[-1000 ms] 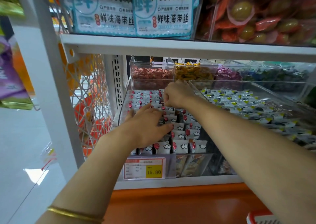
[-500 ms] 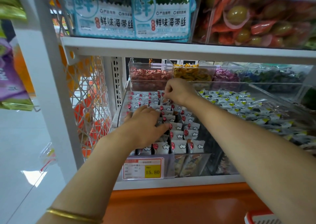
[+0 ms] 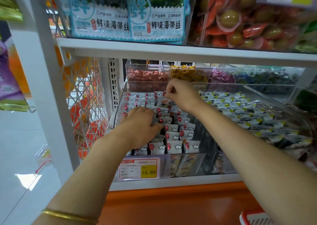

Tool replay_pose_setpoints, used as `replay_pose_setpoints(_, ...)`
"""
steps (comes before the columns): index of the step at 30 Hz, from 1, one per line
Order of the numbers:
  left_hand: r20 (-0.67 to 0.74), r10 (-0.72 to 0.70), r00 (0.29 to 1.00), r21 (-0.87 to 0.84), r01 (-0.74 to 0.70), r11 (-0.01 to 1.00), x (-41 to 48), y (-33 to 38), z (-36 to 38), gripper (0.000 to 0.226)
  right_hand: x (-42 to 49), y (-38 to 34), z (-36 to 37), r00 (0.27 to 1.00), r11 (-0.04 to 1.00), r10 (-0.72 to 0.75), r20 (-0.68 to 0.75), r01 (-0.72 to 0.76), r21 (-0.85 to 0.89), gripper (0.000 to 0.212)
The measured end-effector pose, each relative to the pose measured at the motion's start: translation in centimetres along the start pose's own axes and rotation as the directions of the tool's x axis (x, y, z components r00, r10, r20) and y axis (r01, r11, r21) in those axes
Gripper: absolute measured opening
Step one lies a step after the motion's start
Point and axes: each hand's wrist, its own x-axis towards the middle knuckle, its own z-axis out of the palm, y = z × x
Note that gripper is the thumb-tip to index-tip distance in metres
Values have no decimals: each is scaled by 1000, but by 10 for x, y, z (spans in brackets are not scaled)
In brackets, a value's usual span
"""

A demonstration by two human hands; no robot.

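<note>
A clear plastic bin (image 3: 192, 164) on the lower shelf holds rows of small white snack packets (image 3: 175, 146) with red marks and cloud prints. My left hand (image 3: 140, 127) lies palm down on the left rows, fingers spread and pressing on the packets. My right hand (image 3: 181, 94) reaches to the back of the bin, its fingers curled and pinching one packet (image 3: 165, 102) that hangs below them, lifted at the top of the middle row.
A second bin of white and yellow packets (image 3: 240, 108) sits to the right. Behind stand bins of red candy (image 3: 147, 77) and yellow candy (image 3: 188, 76). A price tag (image 3: 139, 169) reads 15.80. The upper shelf (image 3: 171, 50) hangs low overhead. A red basket (image 3: 255, 218) shows at bottom right.
My right hand has risen slightly at the back of the bin, lifting a packet. My left hand stays pressed on the left rows.
</note>
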Motion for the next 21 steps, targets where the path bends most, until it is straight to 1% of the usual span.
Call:
replay_pose_setpoints(5, -21, 6, 1000, -10, -6, 1000, 1, -1, 2, 52, -14, -1, 0, 999, 997, -47, 1, 47, -65, 9)
replay_pose_setpoints(9, -30, 8, 1000, -20, -9, 1000, 1, -2, 3, 43, -20, -4, 1, 998, 992, -56, 4, 56, -110, 12)
replay_pose_setpoints(11, -42, 9, 999, -33, -11, 999, 1, -1, 3, 44, -20, -5, 0, 998, 995, -47, -49, 43, -94, 12)
replay_pose_setpoints(13, -62, 10, 998, -51, -13, 999, -1, -1, 2, 46, -19, -5, -1, 991, 998, -18, -133, 9, -67, 11)
replay_pose_setpoints(18, -122, -20, 992, -121, 5, 993, -5, 2, -3, 40, -18, -4, -9, 949, 998, 47, -311, -60, -31, 9)
replay_pose_setpoints(21, -144, -38, 989, -158, 15, 987, -6, 3, -5, 38, -20, -2, -14, 932, 996, 85, -353, -82, 22, 9)
